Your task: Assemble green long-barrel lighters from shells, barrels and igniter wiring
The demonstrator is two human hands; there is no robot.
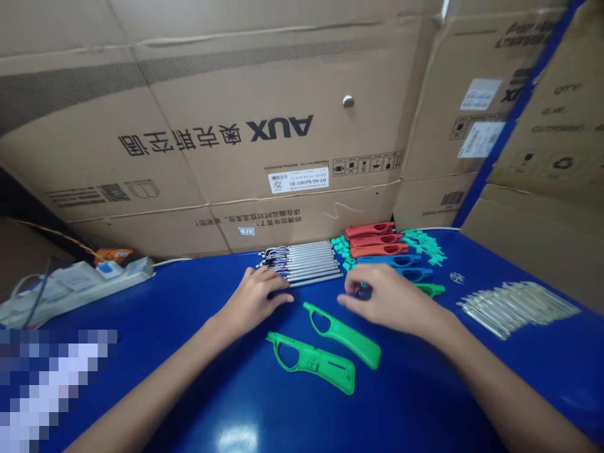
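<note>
My left hand [258, 297] reaches to the wired ends of a row of silver metal tubes [311, 263], its thumb apart from its fingers. To the right, my right hand [384, 296] hovers palm inward, fingers curved, with a gap between thumb and forefinger; a dark spot inside its curl is unclear. Between and below the hands lie two green plastic lighter-handle halves: one with its smooth outside up [352, 340], the other [316, 365] showing its hollow inside. Beyond my right hand is a row of red handle shells [370, 231], an orange one [381, 250] and blue ones [410, 260], partly hidden.
Small turquoise parts [427, 245] lie at the back, near the cardboard box wall [236, 157]. Clear plastic tubes [519, 305] are spread at the right, near small pale pieces [457, 277]. A power strip [80, 286] with plugs and cables sits at the left.
</note>
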